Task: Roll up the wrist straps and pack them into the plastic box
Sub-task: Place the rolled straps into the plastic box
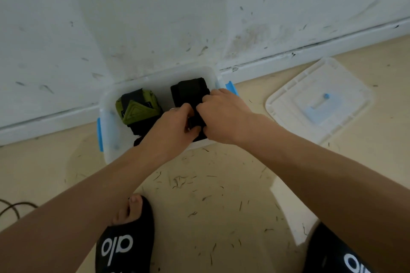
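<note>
Both hands, left [175, 126] and right [221, 115], gripped a black strap [188, 93] in the box [106, 131]; slides [124, 244] at 6 o'clock read "alo".

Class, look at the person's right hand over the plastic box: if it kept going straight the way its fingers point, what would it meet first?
The right hand points left, its grip on the black strap roll. Going on, it would probably meet the left hand first, which nearly touches it; depth is uncertain.
</note>
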{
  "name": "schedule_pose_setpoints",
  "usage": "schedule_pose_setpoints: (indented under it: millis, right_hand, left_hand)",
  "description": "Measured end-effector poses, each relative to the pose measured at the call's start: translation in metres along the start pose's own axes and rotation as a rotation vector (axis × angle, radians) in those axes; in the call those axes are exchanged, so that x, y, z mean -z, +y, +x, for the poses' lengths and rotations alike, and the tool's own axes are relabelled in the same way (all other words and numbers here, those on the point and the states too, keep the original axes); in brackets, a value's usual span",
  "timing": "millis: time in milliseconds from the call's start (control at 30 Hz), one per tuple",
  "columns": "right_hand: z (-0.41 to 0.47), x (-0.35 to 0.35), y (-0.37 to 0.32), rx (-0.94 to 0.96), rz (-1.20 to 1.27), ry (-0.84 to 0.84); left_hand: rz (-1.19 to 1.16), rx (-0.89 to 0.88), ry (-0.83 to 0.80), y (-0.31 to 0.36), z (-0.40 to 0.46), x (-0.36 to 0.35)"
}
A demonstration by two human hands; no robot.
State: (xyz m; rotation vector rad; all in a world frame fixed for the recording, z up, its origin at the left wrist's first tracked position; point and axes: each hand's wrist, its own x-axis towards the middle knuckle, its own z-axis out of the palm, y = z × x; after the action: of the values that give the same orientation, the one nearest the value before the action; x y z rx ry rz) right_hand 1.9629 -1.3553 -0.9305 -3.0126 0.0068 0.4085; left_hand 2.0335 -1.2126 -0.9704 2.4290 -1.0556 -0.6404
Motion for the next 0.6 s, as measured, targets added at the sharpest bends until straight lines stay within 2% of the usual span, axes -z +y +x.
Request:
schedule_pose_setpoints:
  millis: [100, 167, 233, 333, 400, 467, 533, 600]
  right_hand:
    - [-0.006, 0.003, 0.007, -0.030, 0.120, 0.085]
    - [-0.014, 0.005, 0.018, -0.108, 0.214, 0.197]
    - [-0.024, 0.004, 0.038, -0.272, 0.381, 0.319]
    - [-0.046, -0.016, 0.081, -0.597, 0.569, 0.417]
    - [-0.064, -0.038, 0.109, -0.776, 0.511, 0.261]
    - [-0.086, -0.061, 0.124, -0.853, 0.395, 0.044]
    - [-0.104, -0.085, 0.125, -0.816, 0.302, -0.064]
    - [-0.115, -0.107, 0.120, -0.716, 0.228, -0.103]
  left_hand:
    - [0.042, 0.019, -0.034, 0.002, 0.001, 0.005]
    - [0.204, 0.023, -0.072, 0.008, 0.002, 0.013]
    - [0.368, -0.006, -0.051, 0.022, 0.005, 0.022]
    - [0.319, -0.087, 0.009, 0.059, 0.010, 0.024]
    - [0.257, -0.167, 0.017, 0.088, 0.013, 0.014]
    - [0.245, -0.268, -0.004, 0.113, 0.015, -0.003]
    - [0.251, -0.332, -0.067, 0.132, 0.019, -0.023]
    - [0.224, -0.316, -0.156, 0.145, 0.022, -0.041]
